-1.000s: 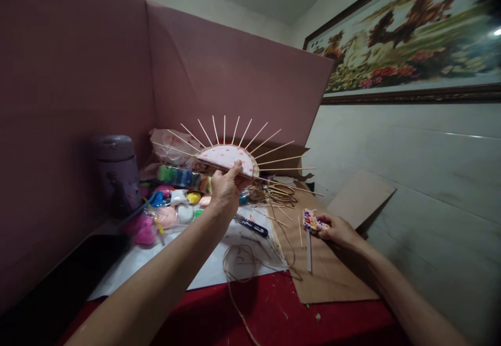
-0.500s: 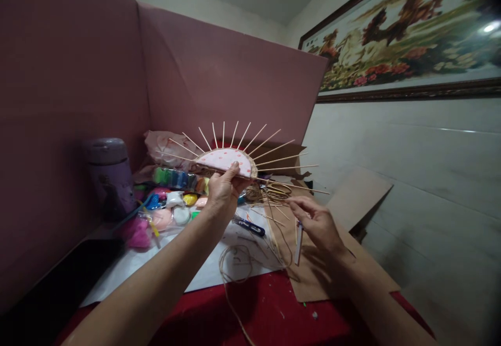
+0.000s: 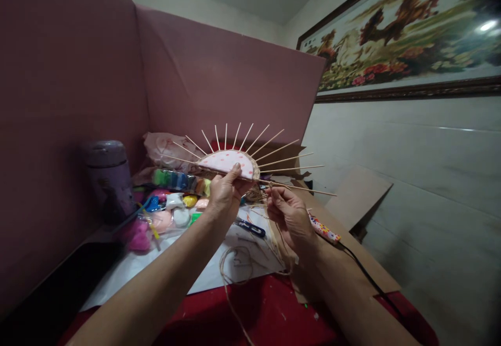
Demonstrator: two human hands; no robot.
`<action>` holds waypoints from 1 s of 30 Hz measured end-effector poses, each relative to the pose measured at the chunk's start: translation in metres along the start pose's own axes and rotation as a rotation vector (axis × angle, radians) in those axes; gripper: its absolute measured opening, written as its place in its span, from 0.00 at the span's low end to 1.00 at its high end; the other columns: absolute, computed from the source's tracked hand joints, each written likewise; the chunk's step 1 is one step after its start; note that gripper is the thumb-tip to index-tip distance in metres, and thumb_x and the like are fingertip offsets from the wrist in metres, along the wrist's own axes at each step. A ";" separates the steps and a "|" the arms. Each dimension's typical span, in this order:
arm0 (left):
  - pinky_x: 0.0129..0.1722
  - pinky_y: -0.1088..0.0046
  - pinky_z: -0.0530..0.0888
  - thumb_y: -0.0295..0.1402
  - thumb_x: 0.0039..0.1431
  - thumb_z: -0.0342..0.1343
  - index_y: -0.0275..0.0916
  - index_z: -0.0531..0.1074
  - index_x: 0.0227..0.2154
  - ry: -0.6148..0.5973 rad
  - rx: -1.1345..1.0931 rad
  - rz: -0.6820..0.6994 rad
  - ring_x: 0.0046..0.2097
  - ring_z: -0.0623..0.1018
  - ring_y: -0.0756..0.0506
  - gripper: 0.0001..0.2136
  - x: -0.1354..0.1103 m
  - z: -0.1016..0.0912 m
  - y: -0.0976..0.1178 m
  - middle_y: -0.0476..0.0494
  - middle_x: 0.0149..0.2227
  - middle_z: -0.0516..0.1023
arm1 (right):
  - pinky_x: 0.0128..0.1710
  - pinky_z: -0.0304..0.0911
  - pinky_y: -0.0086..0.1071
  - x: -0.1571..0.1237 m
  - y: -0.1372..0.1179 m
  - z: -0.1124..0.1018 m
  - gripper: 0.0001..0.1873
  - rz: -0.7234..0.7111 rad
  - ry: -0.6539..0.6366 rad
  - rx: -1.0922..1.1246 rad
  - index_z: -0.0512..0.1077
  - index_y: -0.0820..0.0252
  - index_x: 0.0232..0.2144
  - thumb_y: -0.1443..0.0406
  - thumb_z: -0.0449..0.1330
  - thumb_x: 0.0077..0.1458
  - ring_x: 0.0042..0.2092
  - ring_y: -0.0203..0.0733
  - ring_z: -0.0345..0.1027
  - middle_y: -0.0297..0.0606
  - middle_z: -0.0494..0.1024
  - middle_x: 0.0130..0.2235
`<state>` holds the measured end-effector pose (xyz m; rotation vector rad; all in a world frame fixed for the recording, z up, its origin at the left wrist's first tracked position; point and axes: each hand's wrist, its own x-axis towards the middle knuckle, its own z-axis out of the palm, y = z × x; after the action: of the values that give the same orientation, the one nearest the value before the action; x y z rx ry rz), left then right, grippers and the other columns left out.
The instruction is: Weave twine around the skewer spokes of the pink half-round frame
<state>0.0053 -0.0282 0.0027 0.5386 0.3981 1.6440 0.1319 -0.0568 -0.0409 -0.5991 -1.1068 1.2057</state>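
Observation:
My left hand (image 3: 226, 192) grips a half-round piece (image 3: 229, 162) by its straight lower edge, thumb on the front. Its face is pale pink cloth with reddish dots, edged with twine. Thin wooden sticks (image 3: 270, 150) fan out from the curved edge. Close to the lowest right stick (image 3: 309, 188), my right hand (image 3: 288, 211) is closed, thumb and fingertips pinching jute twine near the piece's right corner. A length of twine (image 3: 236, 278) loops over the white paper and hangs toward the front. The exact grip is partly hidden by the fingers.
A purple flask (image 3: 111, 179) stands at left, beside bags of coloured clay (image 3: 182, 215). A dark blue cutter (image 3: 250, 227) lies on white paper (image 3: 211, 267). Brown cardboard (image 3: 360, 262) carries a flower-patterned handle (image 3: 324, 228) with a black cord. Pink panels (image 3: 223, 80) enclose the back.
My right hand has moved left and up to the piece's corner, uncovering the flower-patterned handle. The half-round piece has shifted slightly right in my left hand.

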 end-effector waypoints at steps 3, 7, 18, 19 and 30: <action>0.31 0.67 0.77 0.21 0.47 0.57 0.33 0.68 0.32 -0.003 0.006 -0.002 0.28 0.76 0.48 0.08 0.000 0.000 0.000 0.43 0.28 0.76 | 0.17 0.38 0.23 0.000 0.000 -0.001 0.11 0.004 0.035 -0.045 0.70 0.61 0.29 0.60 0.64 0.45 0.19 0.25 0.44 0.27 0.64 0.21; 0.31 0.65 0.77 0.21 0.48 0.56 0.33 0.68 0.31 -0.023 0.010 0.009 0.28 0.76 0.48 0.06 0.000 -0.001 -0.001 0.43 0.27 0.76 | 0.17 0.38 0.22 -0.001 -0.001 -0.003 0.11 -0.002 0.094 -0.082 0.70 0.60 0.30 0.61 0.64 0.44 0.19 0.25 0.45 0.27 0.66 0.21; 0.32 0.66 0.77 0.21 0.47 0.57 0.32 0.69 0.32 -0.026 -0.011 -0.015 0.28 0.76 0.48 0.08 0.001 -0.002 -0.002 0.43 0.27 0.76 | 0.16 0.36 0.22 0.003 -0.006 -0.004 0.10 -0.046 0.105 -0.110 0.72 0.58 0.30 0.62 0.65 0.43 0.18 0.25 0.45 0.27 0.66 0.21; 0.32 0.66 0.77 0.21 0.47 0.57 0.32 0.69 0.32 -0.031 -0.009 -0.015 0.28 0.76 0.48 0.07 0.001 -0.003 -0.002 0.43 0.27 0.76 | 0.16 0.36 0.22 0.003 -0.006 -0.004 0.09 -0.045 0.103 -0.108 0.72 0.58 0.29 0.62 0.65 0.43 0.18 0.25 0.45 0.27 0.66 0.21; 0.31 0.67 0.77 0.20 0.49 0.55 0.32 0.69 0.30 -0.025 -0.004 -0.018 0.26 0.76 0.49 0.05 0.000 -0.002 0.000 0.44 0.24 0.75 | 0.15 0.40 0.19 0.008 -0.006 -0.005 0.12 -0.050 0.130 -0.094 0.70 0.58 0.28 0.62 0.67 0.40 0.21 0.26 0.53 0.29 0.67 0.22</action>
<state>0.0049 -0.0279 0.0011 0.5506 0.3806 1.6193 0.1384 -0.0506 -0.0352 -0.7080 -1.0664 1.0605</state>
